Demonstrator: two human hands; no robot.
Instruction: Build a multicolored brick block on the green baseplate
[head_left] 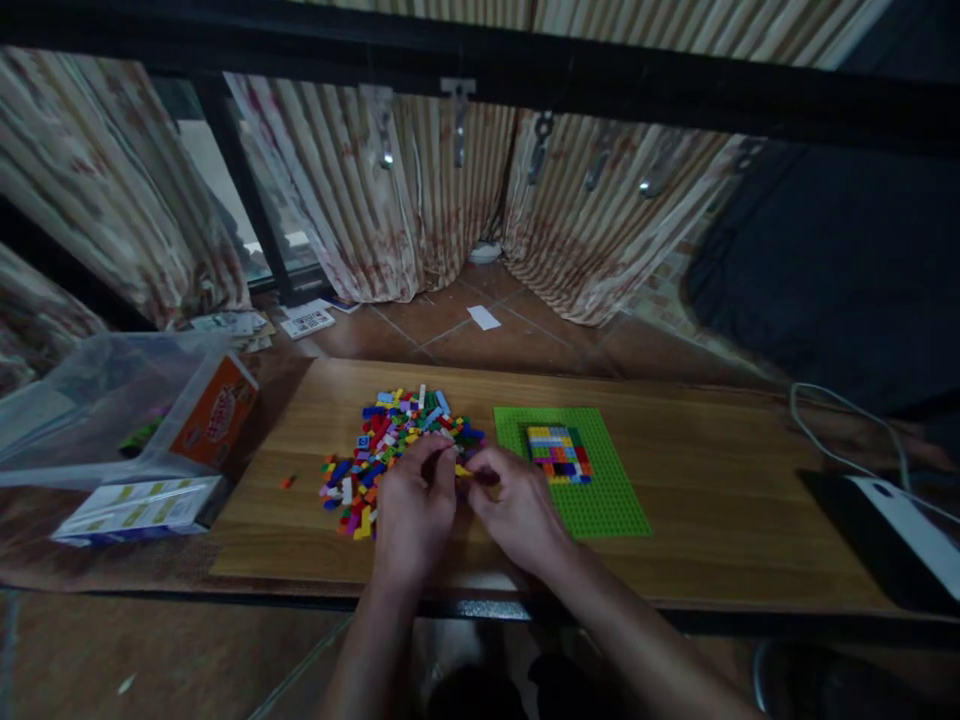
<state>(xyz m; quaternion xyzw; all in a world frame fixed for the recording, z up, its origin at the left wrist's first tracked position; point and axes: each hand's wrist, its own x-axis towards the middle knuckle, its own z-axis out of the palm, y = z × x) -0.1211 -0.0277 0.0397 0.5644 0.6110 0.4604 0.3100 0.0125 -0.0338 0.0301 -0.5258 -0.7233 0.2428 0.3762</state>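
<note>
A heap of loose, many-coloured toy building bricks (pixel 379 445) lies on the wooden board. Over its right edge my left hand (pixel 416 505) is closed, thumb and fingers pinched together; what it holds is hidden. My right hand (pixel 517 505) faces it with the fingers curled in a pinch. Between the two sets of fingertips a small yellow brick (pixel 462 470) shows, but whether it is held or lies in the heap I cannot tell. Right of the hands, a green baseplate (pixel 611 490) carries a low block of multicoloured bricks (pixel 559 450).
The wooden board (pixel 720 480) spans the width before me. One orange brick (pixel 287 482) lies apart at left. Beyond it are a clear plastic bin (pixel 150 350) and a white-and-yellow box (pixel 139 508). A black-and-white flat object (pixel 900 530) with a cable sits at right.
</note>
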